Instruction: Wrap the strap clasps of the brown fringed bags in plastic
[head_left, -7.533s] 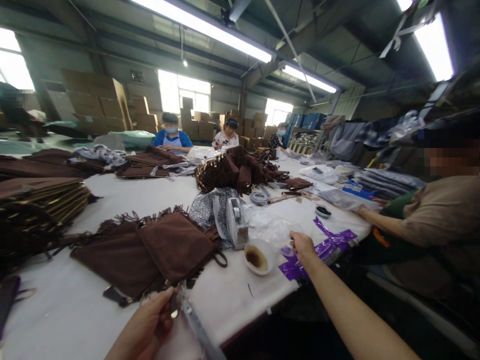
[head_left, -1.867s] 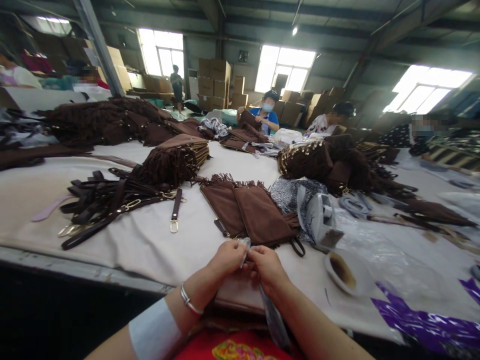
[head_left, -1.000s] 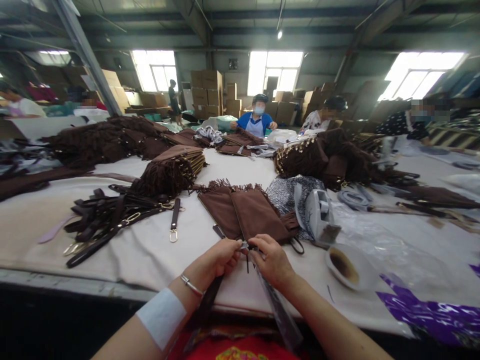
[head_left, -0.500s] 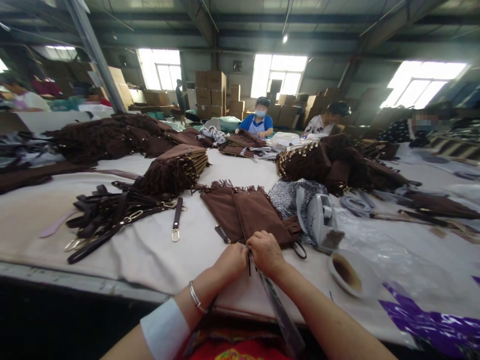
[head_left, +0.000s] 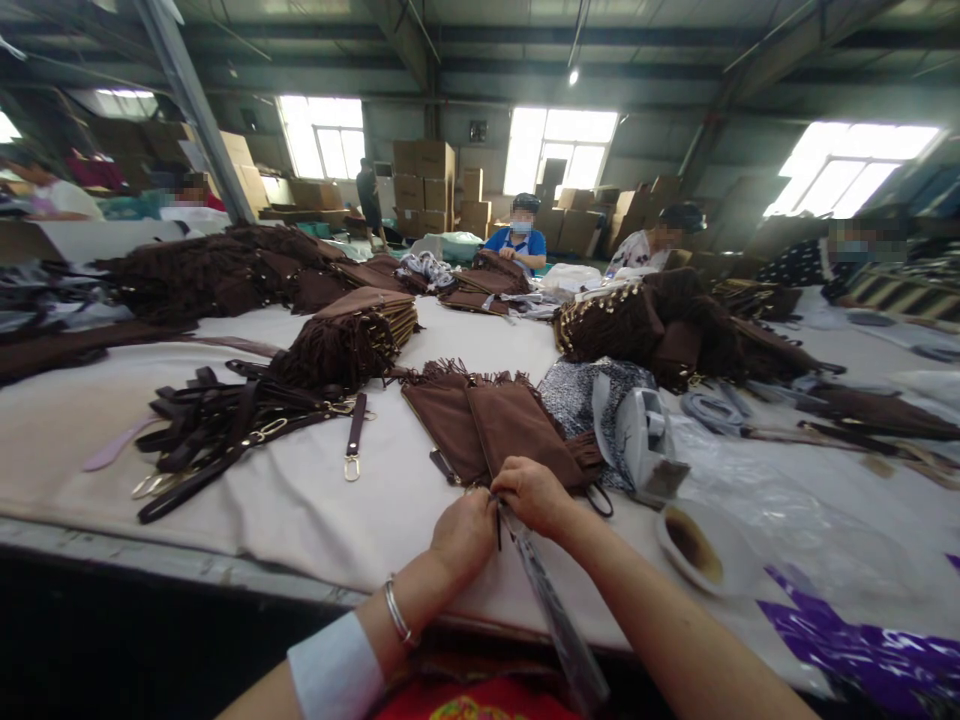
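Observation:
Two brown fringed pouches (head_left: 517, 430) lie overlapped in front of me, fringe pointing away. At their near corner my left hand (head_left: 466, 530) is closed, with a thin dark strip hanging by its fingertips. Close against it, my right hand (head_left: 534, 492) pinches the upper end of a dark strap in clear plastic (head_left: 559, 610), which runs down over the table edge toward my lap. What lies between the fingertips is hidden. A short dark strap with a gold clasp (head_left: 355, 440) rests to the left of the pouches.
A heap of dark straps with metal clasps (head_left: 217, 430) lies left. Stacked fringed pouches (head_left: 352, 335) and a bigger pile (head_left: 652, 325) stand farther back. On the right are a white tape dispenser (head_left: 643, 440), a tape roll (head_left: 705, 545) and purple plastic (head_left: 862, 640). Co-workers sit across.
My hands stay at the pouch corner; the left wrist has shifted slightly right and the fingers have moved a little. The co-worker opposite has raised a brown pouch.

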